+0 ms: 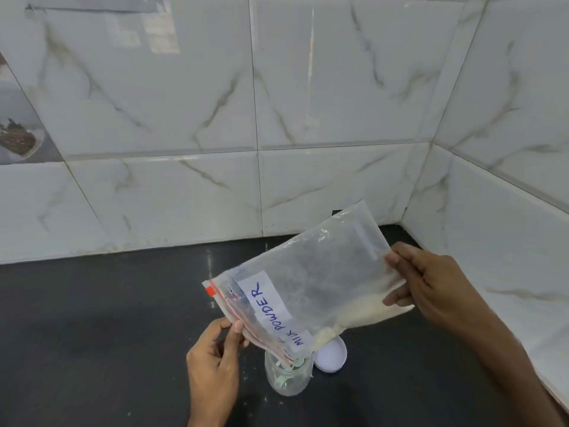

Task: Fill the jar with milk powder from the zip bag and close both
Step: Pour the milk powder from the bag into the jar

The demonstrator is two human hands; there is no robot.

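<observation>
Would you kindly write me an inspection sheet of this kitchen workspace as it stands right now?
Surface: black countertop, a few pale specks near the jar.
Job's things: zip bag labelled MILK POWDER, tilted with its zip end down at the mouth of the open glass jar; milk powder lies along the bag's lower edge; white lid lies on the counter beside the jar.
Clutter: nothing seen.
Grippers: left hand pinches the bag's zip end; right hand grips its bottom end.
Cables: nothing seen.
Surroundings: marble-pattern wall tiles; picture tile at far left.
</observation>
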